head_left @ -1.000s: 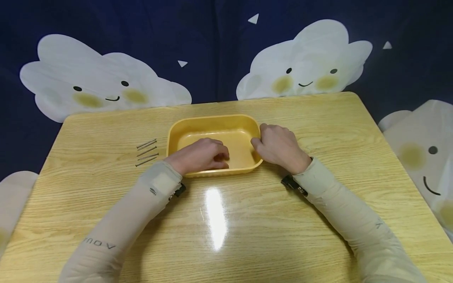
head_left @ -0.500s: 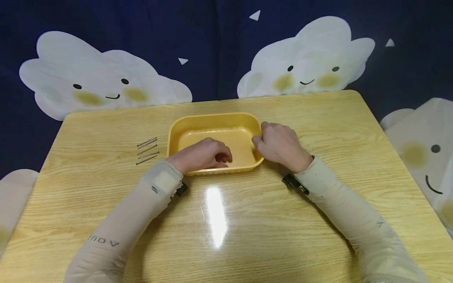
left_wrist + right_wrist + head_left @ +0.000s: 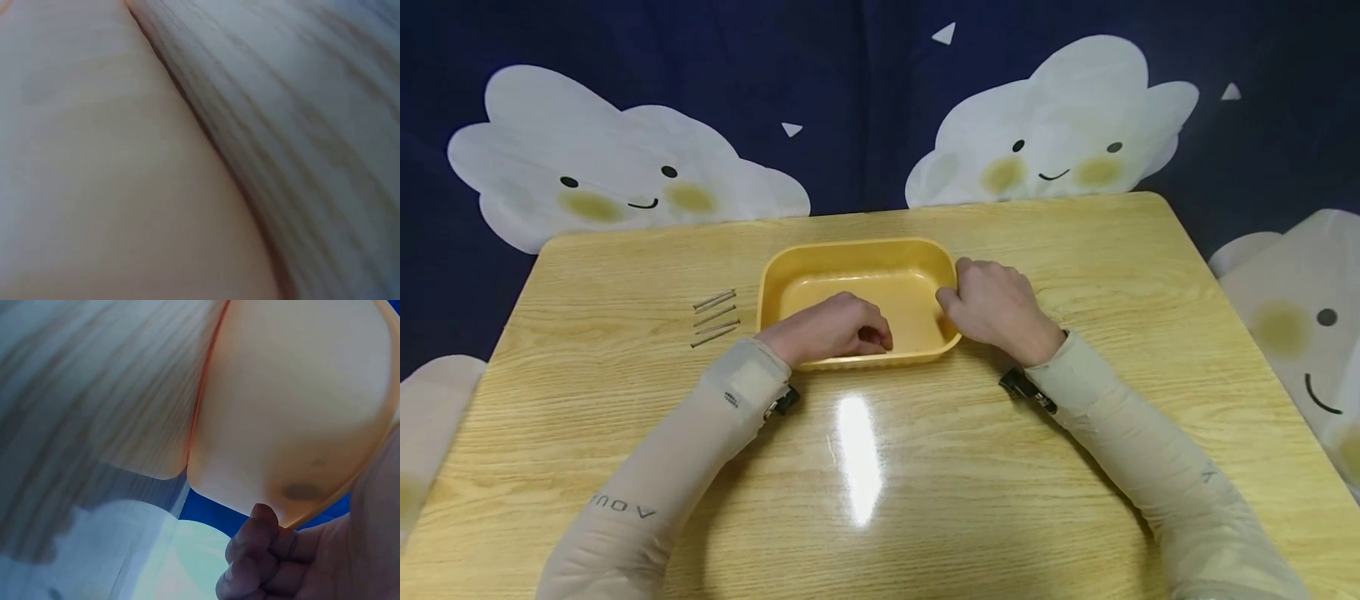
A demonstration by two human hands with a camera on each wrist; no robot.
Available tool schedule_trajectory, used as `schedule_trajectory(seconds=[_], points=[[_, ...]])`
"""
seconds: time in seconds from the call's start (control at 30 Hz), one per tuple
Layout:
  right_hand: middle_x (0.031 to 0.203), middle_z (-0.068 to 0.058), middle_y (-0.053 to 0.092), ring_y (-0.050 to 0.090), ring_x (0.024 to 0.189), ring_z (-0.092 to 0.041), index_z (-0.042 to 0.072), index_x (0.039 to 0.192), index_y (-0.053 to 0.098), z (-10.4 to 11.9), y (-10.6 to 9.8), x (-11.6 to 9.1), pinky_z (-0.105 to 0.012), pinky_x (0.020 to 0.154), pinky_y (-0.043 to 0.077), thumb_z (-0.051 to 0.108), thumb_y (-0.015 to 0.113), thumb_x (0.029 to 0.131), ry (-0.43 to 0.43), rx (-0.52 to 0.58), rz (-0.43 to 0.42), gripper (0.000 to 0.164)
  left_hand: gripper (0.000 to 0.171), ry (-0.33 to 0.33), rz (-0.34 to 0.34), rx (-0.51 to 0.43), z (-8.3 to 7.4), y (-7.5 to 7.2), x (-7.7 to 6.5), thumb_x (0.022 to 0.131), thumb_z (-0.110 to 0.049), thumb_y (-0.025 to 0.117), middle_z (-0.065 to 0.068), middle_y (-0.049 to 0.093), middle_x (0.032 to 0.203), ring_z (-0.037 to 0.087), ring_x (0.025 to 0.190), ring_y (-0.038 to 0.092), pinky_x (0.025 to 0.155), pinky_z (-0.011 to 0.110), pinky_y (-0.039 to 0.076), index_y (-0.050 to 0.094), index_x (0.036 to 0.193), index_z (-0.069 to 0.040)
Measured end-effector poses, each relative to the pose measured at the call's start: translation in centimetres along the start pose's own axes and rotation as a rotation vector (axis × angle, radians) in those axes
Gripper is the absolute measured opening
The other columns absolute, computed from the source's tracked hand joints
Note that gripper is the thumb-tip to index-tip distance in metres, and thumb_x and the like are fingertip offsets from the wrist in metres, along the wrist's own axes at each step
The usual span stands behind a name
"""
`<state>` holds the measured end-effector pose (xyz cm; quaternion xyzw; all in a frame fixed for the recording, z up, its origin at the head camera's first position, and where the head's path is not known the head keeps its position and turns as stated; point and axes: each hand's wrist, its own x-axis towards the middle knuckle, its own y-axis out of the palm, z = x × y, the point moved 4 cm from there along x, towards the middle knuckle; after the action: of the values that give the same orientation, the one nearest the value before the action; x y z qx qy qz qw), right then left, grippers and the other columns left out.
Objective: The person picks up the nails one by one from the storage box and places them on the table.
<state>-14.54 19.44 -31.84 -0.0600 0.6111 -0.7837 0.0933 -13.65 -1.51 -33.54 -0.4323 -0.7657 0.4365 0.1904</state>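
A yellow rectangular plastic tray (image 3: pixel 917 312) with raised walls sits on the wooden table. My left hand (image 3: pixel 835 325) reaches over its near wall, fingers bent down close to the tray floor. The thumb and fingertips come near each other there; whether anything lies between them is hidden. At the tray's right end, my right hand (image 3: pixel 996 304) grips the rim, thumb inside and fingers outside. In the right wrist view its curled fingers (image 3: pixel 250 556) are beside the tray wall (image 3: pixel 287 394). Left of the tray, several metal nails (image 3: pixel 715 315) lie roughly parallel on the table.
The wooden tabletop (image 3: pixel 925 467) extends around the tray, with a bright glare streak in front. Behind it hangs a dark blue cloth (image 3: pixel 857 100) printed with smiling clouds. Mostly sleeve (image 3: pixel 112 187) and blurred wood grain fill the left wrist view.
Inside the tray, my left hand has shifted slightly right, and its thumb and fingertips have drawn closer together. My right hand keeps its grip on the rim; the nails stay put.
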Motion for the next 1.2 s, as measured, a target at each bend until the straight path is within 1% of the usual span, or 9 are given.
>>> schedule_trajectory(seconds=[0.17, 0.23, 0.33, 0.47, 0.57, 0.7, 0.83, 1.0, 1.2], points=[[0.072, -0.009, 0.054, 0.056, 0.064, -0.03, 0.007, 0.084, 0.057, -0.1, 0.1, 0.0, -0.039, 0.052, 0.041, 0.033, 0.048, 0.098, 0.0, 0.0, 0.002, 0.031, 0.011, -0.021, -0.003, 0.062, -0.4, -0.3, 0.0, 0.096, -0.019, 0.073, -0.001, 0.077, 0.097, 0.008, 0.085, 0.068, 0.083, 0.027, 0.058, 0.079, 0.103, -0.014], [0.072, -0.01, 0.054, 0.057, 0.064, -0.031, 0.007, 0.084, 0.057, -0.1, 0.0, 0.0, -0.039, 0.051, 0.041, 0.032, 0.048, 0.098, 0.0, -0.001, -0.002, 0.031, 0.011, -0.028, -0.008, 0.087, -0.7, -0.6, 0.0, 0.096, -0.02, 0.073, -0.002, 0.077, 0.098, 0.009, 0.085, 0.067, 0.083, 0.028, 0.058, 0.079, 0.103, -0.013], [0.073, -0.01, 0.055, 0.058, 0.065, -0.031, 0.006, 0.084, 0.057, -0.1, -0.1, 0.0, -0.04, 0.051, 0.042, 0.032, 0.048, 0.098, -0.004, 0.001, -0.011, 0.031, 0.011, -0.022, -0.005, 0.103, -1.4, -1.0, 0.2, 0.096, -0.019, 0.073, -0.001, 0.077, 0.097, 0.009, 0.085, 0.068, 0.084, 0.028, 0.058, 0.079, 0.104, -0.013], [0.072, -0.011, 0.056, 0.058, 0.064, -0.032, 0.006, 0.083, 0.057, -0.2, -0.1, 0.1, -0.041, 0.051, 0.043, 0.031, 0.048, 0.098, -0.009, 0.0, -0.019, 0.031, 0.011, 0.008, 0.024, 0.112, -2.5, -1.1, 0.9, 0.096, -0.015, 0.073, 0.0, 0.077, 0.099, 0.012, 0.087, 0.068, 0.086, 0.028, 0.057, 0.078, 0.105, -0.012], [0.071, -0.011, 0.055, 0.058, 0.064, -0.032, 0.007, 0.082, 0.056, -0.2, -0.1, 0.0, -0.042, 0.051, 0.043, 0.031, 0.048, 0.098, -0.012, -0.005, -0.023, 0.03, 0.013, 0.006, 0.06, 0.106, -2.9, -0.8, 1.6, 0.096, -0.011, 0.072, 0.001, 0.078, 0.103, 0.013, 0.092, 0.068, 0.089, 0.028, 0.057, 0.078, 0.108, -0.011], [0.071, -0.01, 0.055, 0.058, 0.064, -0.031, 0.007, 0.082, 0.056, -0.1, 0.0, 0.0, -0.041, 0.052, 0.043, 0.032, 0.048, 0.098, -0.02, -0.006, -0.012, 0.031, 0.016, -0.017, 0.096, 0.086, -2.9, -0.3, 2.3, 0.095, -0.009, 0.072, 0.001, 0.077, 0.105, 0.013, 0.093, 0.067, 0.091, 0.027, 0.056, 0.077, 0.11, -0.011], [0.071, -0.009, 0.054, 0.057, 0.063, -0.03, 0.007, 0.082, 0.057, 0.1, 0.2, 0.1, -0.039, 0.051, 0.042, 0.032, 0.047, 0.098, -0.029, -0.006, -0.002, 0.032, 0.015, -0.015, 0.1, 0.063, -2.8, 0.1, 2.7, 0.096, -0.008, 0.071, -0.001, 0.077, 0.103, 0.011, 0.091, 0.066, 0.09, 0.026, 0.056, 0.077, 0.108, -0.014], [0.072, -0.01, 0.056, 0.058, 0.063, -0.031, 0.005, 0.083, 0.057, 0.1, 0.0, 0.2, -0.04, 0.05, 0.042, 0.032, 0.047, 0.098, -0.025, -0.014, -0.011, 0.032, 0.013, -0.003, 0.099, 0.069, -2.8, 0.0, 2.9, 0.097, -0.007, 0.069, -0.004, 0.076, 0.097, 0.01, 0.087, 0.064, 0.086, 0.024, 0.055, 0.078, 0.102, -0.015], [0.072, -0.01, 0.055, 0.058, 0.064, -0.03, 0.006, 0.084, 0.057, -0.1, 0.2, 0.2, -0.038, 0.051, 0.042, 0.032, 0.046, 0.098, -0.015, -0.008, 0.005, 0.032, 0.014, -0.023, 0.12, 0.063, -2.6, 0.2, 2.9, 0.098, -0.007, 0.068, -0.004, 0.076, 0.096, 0.01, 0.087, 0.063, 0.086, 0.024, 0.055, 0.078, 0.101, -0.016]])
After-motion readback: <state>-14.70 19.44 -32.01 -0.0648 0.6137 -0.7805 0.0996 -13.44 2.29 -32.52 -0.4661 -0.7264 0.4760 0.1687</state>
